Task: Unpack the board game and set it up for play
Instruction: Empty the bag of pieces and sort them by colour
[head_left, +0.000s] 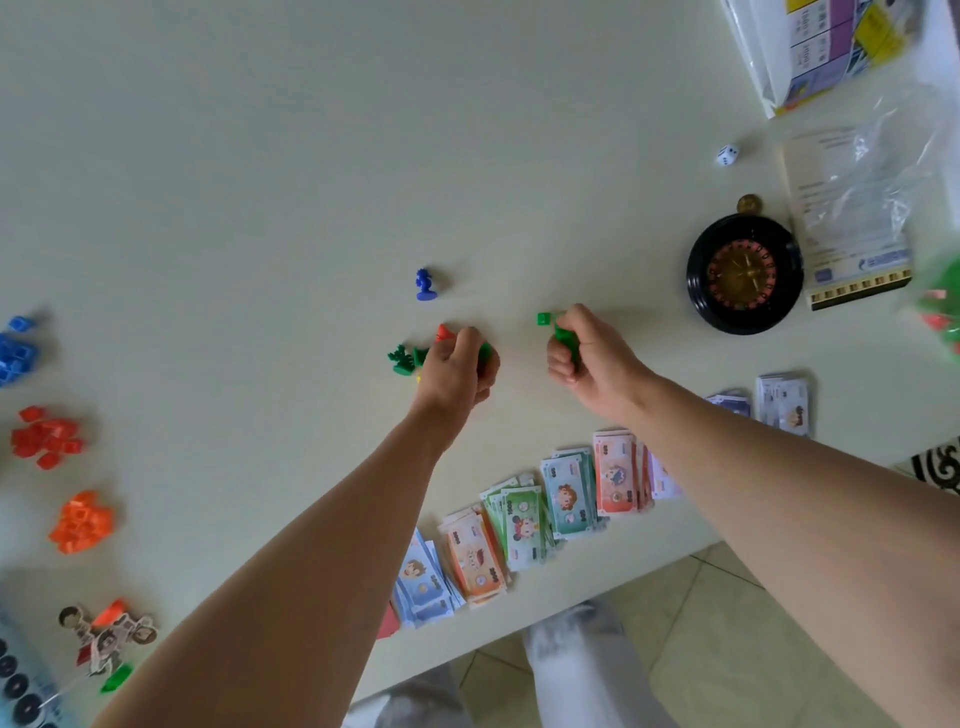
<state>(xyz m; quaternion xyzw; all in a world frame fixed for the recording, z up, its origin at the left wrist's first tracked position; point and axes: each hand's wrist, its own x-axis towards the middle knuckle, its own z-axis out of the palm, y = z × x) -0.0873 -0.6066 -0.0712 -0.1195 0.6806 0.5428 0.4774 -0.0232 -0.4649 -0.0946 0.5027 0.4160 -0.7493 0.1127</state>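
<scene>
Cream table (260, 182), tiled floor (701, 623); left hand (457, 370), right hand (589, 359) each grip green pieces (560, 340).

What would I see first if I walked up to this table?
Probably the left hand and right hand in the middle, each gripping small green pieces. Next comes the black roulette wheel to the right, and the colourful play money fanned along the near edge.

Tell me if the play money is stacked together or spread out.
Spread out: the play money lies in separate piles along the table's near edge.
</scene>
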